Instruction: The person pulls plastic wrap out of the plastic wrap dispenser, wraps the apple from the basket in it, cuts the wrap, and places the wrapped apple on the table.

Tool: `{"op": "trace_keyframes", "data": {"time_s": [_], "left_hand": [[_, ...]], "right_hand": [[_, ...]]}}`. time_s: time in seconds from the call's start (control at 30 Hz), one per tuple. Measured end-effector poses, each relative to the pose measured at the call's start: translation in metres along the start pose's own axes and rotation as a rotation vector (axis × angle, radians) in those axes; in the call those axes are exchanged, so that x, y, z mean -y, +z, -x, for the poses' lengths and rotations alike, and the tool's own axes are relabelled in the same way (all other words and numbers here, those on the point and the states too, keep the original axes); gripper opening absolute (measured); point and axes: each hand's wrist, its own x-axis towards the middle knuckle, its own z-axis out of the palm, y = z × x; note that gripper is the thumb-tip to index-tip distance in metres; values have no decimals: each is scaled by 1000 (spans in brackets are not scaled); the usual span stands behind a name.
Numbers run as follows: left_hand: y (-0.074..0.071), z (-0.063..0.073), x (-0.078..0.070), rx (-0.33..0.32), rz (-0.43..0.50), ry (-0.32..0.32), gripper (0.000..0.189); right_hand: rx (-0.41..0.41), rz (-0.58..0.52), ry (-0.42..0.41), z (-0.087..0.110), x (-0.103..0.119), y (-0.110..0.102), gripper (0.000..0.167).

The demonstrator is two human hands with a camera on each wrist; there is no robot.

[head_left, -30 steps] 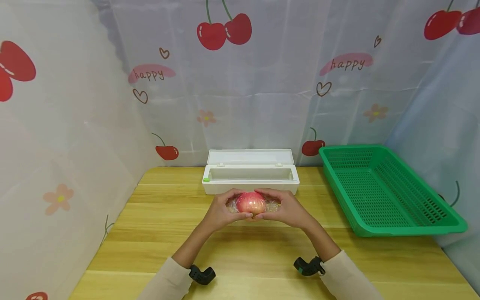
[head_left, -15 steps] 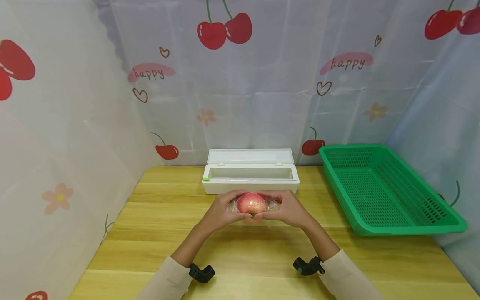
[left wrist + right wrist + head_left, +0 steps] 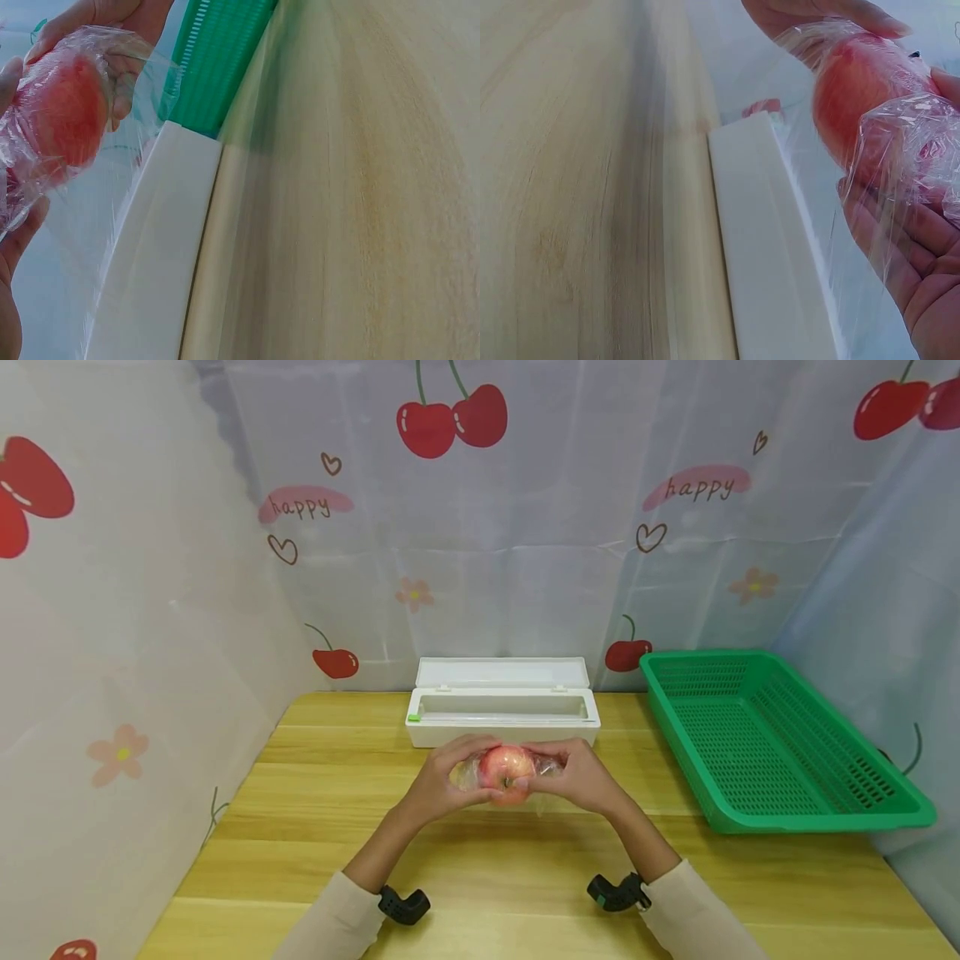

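A red apple [image 3: 507, 767] is held up over the table between both hands, its stem end turned toward the head camera. Clear plastic film [image 3: 907, 150] wraps it, bunched at the sides and trailing down loose in the wrist views. The left hand [image 3: 438, 781] grips the apple from the left, fingers behind and thumb in front. From the right, the right hand [image 3: 582, 781] grips it likewise, its thumb beside the stem. Just beyond stands a white cling film box [image 3: 504, 733] with its lid raised.
A green perforated basket [image 3: 825, 821] stands on the right of the wooden table [image 3: 495, 893]. A cherry-print curtain [image 3: 517, 568] closes off the back and both sides.
The apple has rotated between the hands, bringing its stem hollow round to face the head camera. The right thumb has shifted up near the stem. Box and basket stay put.
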Motion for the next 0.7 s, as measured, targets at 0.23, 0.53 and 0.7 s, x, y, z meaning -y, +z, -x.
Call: {"op": "trace_keyframes", "data": {"time_s": [0.23, 0.53, 0.7], "left_hand": [[2, -4, -4, 26, -14, 47, 92], [3, -2, -4, 56, -21, 46, 101], [4, -2, -2, 60, -14, 52, 97]], "right_hand": [[11, -41, 16, -2, 0, -2, 42], [34, -73, 1, -2, -1, -2, 36], [50, -76, 3, -1, -1, -3, 34]]}}
